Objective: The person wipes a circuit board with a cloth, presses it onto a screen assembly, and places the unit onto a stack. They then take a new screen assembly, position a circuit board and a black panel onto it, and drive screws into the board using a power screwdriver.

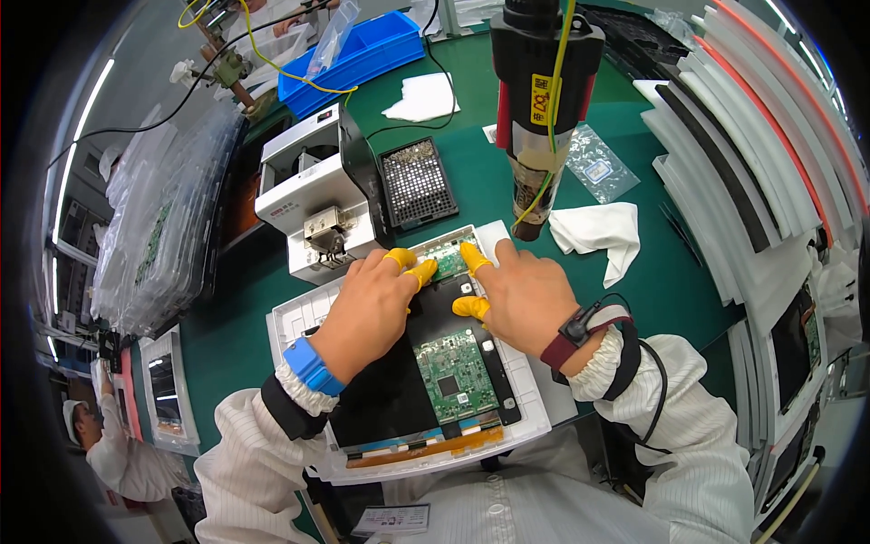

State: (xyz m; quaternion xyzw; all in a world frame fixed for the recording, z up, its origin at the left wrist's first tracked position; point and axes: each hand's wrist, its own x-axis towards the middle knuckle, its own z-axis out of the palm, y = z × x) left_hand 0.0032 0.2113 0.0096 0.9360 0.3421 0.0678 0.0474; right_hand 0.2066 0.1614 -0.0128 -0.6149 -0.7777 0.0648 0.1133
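A white plastic panel housing (528, 399) lies before me with a black display back set in it. At its far end sits a small green circuit board (448, 264). My left hand (367, 304), in yellow finger cots, has its fingertips close together at the board's left edge. With its index fingertip my right hand (521, 295) touches the board's right end, while its cotted thumb is apart, over the black surface below. A larger green circuit board (453, 379) with a dark square chip lies nearer to me. The fingers partly cover the small board.
A black-and-white bench machine (313, 186) and a black tray of screws (418, 186) stand beyond the housing. An electric screwdriver (535, 136) hangs at centre right. Right of it lies a white cloth (598, 234); stacked foam sheets (734, 136) flank the bench. A co-worker (127, 449) is far left.
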